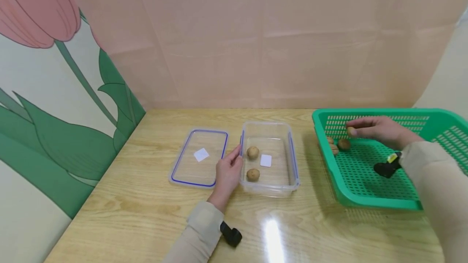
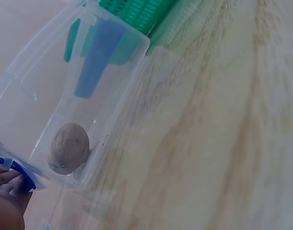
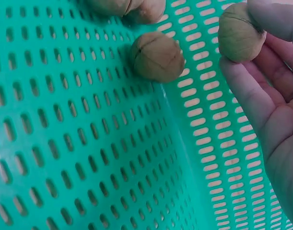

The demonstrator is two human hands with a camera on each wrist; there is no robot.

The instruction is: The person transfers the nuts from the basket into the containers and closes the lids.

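Note:
My right hand (image 1: 376, 130) pinches a walnut (image 3: 240, 36) between thumb and fingers, above the floor of the green basket (image 1: 380, 204). Another walnut (image 3: 158, 57) lies below it in the basket, with more walnuts (image 3: 129, 7) beside that one. My left hand (image 1: 228, 171) holds the left side of a clear plastic container (image 1: 270, 190) at its blue-edged latch flap (image 2: 24, 176). Inside the container, two walnuts (image 1: 252, 152) lie along the left side, next to a white square label (image 1: 265, 160). The left fingertips are partly hidden behind the flap.
A clear lid (image 1: 183, 167) with a blue seal lies flat left of the container, a white square label (image 1: 201, 154) on it. Everything stands on a wood-grain table (image 1: 146, 210). Behind it hangs a pinkish sheet (image 1: 226, 52); a tulip mural (image 1: 66, 121) covers the left wall.

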